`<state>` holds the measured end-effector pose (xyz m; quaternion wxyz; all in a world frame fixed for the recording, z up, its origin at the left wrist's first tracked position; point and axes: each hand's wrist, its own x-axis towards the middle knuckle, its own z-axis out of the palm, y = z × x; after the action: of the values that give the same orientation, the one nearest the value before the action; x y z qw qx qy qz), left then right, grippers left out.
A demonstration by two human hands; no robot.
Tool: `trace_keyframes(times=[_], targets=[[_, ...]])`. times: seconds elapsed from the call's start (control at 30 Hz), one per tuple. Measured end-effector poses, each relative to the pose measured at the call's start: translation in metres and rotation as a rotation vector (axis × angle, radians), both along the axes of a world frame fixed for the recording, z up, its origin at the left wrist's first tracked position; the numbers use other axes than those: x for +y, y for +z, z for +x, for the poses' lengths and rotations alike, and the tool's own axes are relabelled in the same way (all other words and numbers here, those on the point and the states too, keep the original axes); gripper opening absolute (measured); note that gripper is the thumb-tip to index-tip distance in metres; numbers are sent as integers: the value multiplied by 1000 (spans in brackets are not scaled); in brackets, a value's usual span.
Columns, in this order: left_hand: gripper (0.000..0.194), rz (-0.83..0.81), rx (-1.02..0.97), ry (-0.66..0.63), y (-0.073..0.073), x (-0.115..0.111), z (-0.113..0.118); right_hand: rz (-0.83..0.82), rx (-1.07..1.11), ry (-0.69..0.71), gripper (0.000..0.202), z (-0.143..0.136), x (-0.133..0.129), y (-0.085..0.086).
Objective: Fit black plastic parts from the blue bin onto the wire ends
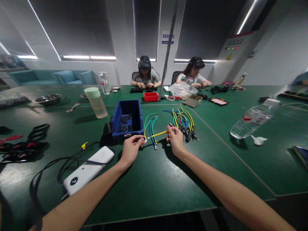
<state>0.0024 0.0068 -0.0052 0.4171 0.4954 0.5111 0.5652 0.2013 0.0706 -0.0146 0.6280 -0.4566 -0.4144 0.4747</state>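
Observation:
A short yellow wire (158,133) is stretched between my two hands, above the green table. My left hand (132,148) pinches near its metal terminal end; exactly how the fingertips meet it is hard to see. Closed around the other end is my right hand (176,140), whose fingers hide that end. Beneath lie a few green and blue wires (152,128) with ring terminals. Beyond my right hand spreads a bundle of yellow, blue and green wires (184,119), several with black sleeves (189,134) at the near ends. A blue bin (115,128) with small black sleeves stands beyond my left hand.
Left of me lie a white power bank-like device (89,170) with a black cable and black plastic parts (24,147). A green-lidded bottle (96,102) and a water bottle (255,118) stand farther out. Two people sit across the table (134,199), near a red tray (151,97).

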Motion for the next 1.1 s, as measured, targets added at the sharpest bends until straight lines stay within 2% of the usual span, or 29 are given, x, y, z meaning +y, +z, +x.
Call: trace_keyframes(times=[1.1], targets=[[32,-25,116,-20,4,-2,1,-6,-21,31,44,-2,-4,4]])
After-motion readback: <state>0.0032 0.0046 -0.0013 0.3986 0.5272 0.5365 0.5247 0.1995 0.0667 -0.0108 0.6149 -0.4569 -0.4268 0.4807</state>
